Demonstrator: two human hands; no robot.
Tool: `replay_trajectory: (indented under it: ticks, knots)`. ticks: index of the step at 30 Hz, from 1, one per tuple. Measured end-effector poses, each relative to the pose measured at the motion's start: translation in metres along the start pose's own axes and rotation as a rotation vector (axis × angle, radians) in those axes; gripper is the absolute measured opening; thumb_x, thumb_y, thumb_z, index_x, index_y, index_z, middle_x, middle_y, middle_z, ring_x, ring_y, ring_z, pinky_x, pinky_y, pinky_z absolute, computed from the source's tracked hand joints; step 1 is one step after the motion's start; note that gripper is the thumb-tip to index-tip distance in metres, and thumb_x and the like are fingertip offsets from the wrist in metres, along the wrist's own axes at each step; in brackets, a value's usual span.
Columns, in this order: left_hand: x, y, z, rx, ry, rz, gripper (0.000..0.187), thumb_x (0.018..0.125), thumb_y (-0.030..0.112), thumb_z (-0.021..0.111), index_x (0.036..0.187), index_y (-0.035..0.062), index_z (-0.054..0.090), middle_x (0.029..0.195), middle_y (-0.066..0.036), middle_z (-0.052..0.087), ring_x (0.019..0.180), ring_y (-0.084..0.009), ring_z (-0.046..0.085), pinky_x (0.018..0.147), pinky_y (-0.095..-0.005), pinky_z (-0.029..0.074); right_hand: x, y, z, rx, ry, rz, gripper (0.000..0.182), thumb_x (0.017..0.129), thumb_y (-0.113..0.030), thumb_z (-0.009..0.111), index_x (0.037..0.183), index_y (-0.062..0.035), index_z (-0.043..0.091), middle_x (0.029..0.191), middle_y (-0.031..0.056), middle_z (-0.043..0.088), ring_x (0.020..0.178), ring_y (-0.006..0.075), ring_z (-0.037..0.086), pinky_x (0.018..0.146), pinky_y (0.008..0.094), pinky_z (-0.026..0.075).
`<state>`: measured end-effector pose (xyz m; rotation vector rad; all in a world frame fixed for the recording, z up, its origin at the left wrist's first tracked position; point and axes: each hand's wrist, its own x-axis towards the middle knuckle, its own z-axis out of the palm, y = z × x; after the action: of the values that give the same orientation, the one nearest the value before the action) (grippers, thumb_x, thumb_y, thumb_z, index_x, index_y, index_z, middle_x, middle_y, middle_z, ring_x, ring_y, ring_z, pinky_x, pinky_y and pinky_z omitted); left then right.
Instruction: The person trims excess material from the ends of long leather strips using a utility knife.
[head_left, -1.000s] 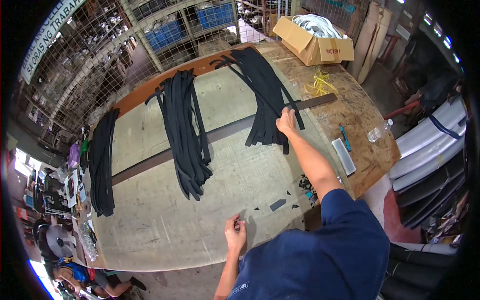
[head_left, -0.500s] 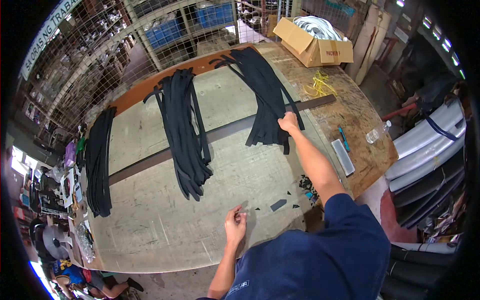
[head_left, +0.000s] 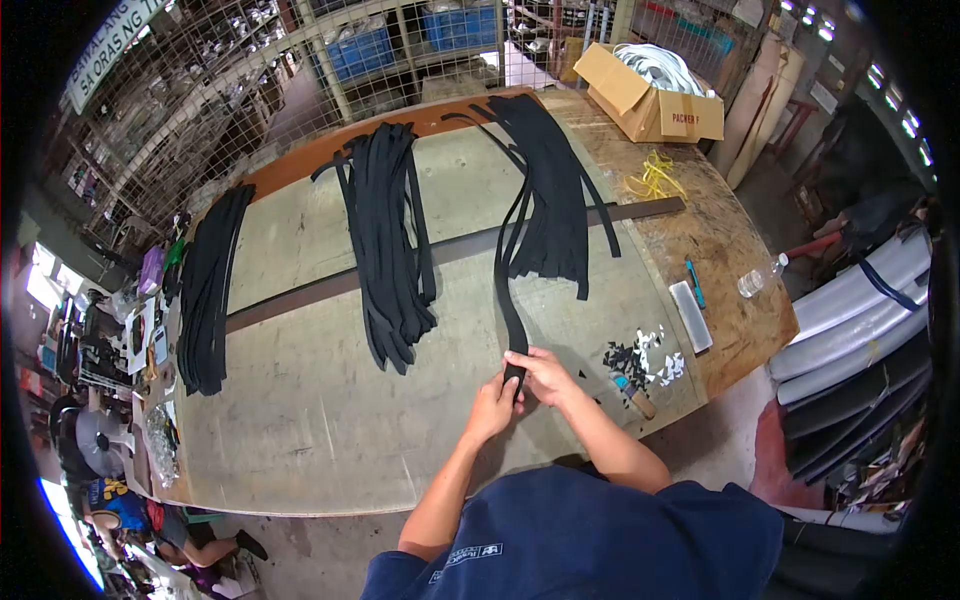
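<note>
A long black strip (head_left: pixel 511 310) runs from the right-hand bundle of black strips (head_left: pixel 555 215) toward me, and both hands grip its near end. My left hand (head_left: pixel 492 408) is closed on the strip's tip. Just above and to the right, my right hand (head_left: pixel 541 375) pinches the same strip, the two hands nearly touching. Two more bundles lie across the table: a middle bundle (head_left: pixel 385 240) and a left bundle (head_left: pixel 212 290). Small black and white scraps (head_left: pixel 650 357) lie right of my hands, beside a wooden-handled tool (head_left: pixel 637 398).
A long dark bar (head_left: pixel 460 252) crosses the table (head_left: pixel 300 430) under the bundles. At the right are a whetstone-like grey block (head_left: pixel 689 315), a teal pen-shaped item (head_left: pixel 695 283), a plastic bottle (head_left: pixel 762 277), yellow cord (head_left: pixel 656 177) and a cardboard box (head_left: pixel 655 105). A person (head_left: pixel 170 525) is at lower left.
My right hand has left the right bundle and come back toward me with a strip. My left hand has moved up and right to grip its end. The view has shifted slightly.
</note>
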<state>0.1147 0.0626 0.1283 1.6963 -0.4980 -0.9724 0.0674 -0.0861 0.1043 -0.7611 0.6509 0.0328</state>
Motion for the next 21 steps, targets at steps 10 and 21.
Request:
replay_trajectory:
  ticks: [10,21]
  knots:
    - [-0.167,-0.098,-0.126,-0.281,0.044,-0.367,0.030,0.100,0.017,0.057,0.125,0.0031,0.050,0.086,-0.006,0.065,0.068,-0.0124,0.058,0.064,-0.0266,0.049,0.072,-0.094,-0.015,0.689,-0.254,-0.209,0.020,0.101,-0.028,0.053,0.104,-0.0085,0.057,0.086,0.0097,0.062,0.079,0.0247,0.062,0.073,0.0416,0.055]
    - [-0.279,-0.201,-0.321,-0.281,0.682,-0.360,0.018,0.092,0.006,0.066,0.110,0.0050,0.063,0.076,0.003,0.058,0.060,-0.0062,0.051,0.051,-0.0208,0.038,-0.081,0.000,-0.039,0.154,0.045,-0.286,0.014,0.100,-0.021,0.057,0.109,-0.0094,0.059,0.109,0.0094,0.067,0.094,0.0215,0.064,0.086,0.0375,0.052]
